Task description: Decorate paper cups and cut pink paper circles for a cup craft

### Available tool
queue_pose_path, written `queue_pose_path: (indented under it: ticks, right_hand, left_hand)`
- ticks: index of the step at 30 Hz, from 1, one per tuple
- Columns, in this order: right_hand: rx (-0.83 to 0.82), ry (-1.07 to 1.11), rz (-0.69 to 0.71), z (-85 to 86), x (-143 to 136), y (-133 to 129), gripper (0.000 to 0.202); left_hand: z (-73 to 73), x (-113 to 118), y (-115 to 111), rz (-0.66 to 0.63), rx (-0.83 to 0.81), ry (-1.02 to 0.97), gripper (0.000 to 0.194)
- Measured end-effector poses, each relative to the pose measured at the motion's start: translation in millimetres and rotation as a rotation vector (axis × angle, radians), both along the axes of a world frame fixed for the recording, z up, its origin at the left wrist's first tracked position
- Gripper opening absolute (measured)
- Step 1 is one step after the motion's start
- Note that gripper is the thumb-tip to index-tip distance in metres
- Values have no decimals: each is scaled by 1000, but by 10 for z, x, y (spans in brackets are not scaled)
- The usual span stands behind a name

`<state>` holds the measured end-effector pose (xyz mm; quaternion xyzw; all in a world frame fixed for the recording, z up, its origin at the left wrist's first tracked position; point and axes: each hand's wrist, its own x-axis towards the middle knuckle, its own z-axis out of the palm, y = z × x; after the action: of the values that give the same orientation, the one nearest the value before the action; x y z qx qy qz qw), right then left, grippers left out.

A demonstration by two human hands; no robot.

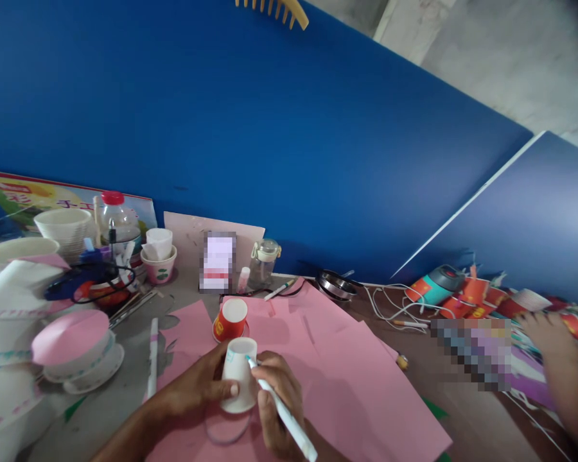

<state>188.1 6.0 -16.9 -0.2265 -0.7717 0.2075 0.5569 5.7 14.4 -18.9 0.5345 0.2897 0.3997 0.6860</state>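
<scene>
My left hand (207, 388) is wrapped round a white paper cup (239, 385), which stands upside down with its base up and bears some blue-green marks near the top. In my right hand (280, 391) is a white marker pen (289, 420), its blue-green tip touching the cup's side close to the base. Just behind the cup sits a red paper cup (230, 319) with a white top. Pink paper sheets (347, 385) lie under both hands.
White cups and a pink-topped paper piece (72, 337) crowd the left. A phone (218, 263) leans at the back beside a glass jar (264, 260). Another marker (153, 359) lies left. To the right are a teal bottle (433, 287), cables and another person's hand (549, 333).
</scene>
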Motion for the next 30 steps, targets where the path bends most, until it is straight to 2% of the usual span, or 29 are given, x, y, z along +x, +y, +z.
queue_pose_path:
  ticks: [19,24,30]
  right_hand:
    - [-33,53,24,-48,6,16,26]
    - [-80,84,23,-92,9,24,25]
    - [-126,74,9,-105,26,22,25]
  left_hand:
    - [-183,-40,3,-26,-173,-192,61]
    - [-189,-57,2,-33,-184,-208,59]
    - [-130,-63,-3,-55,-196,-207,59]
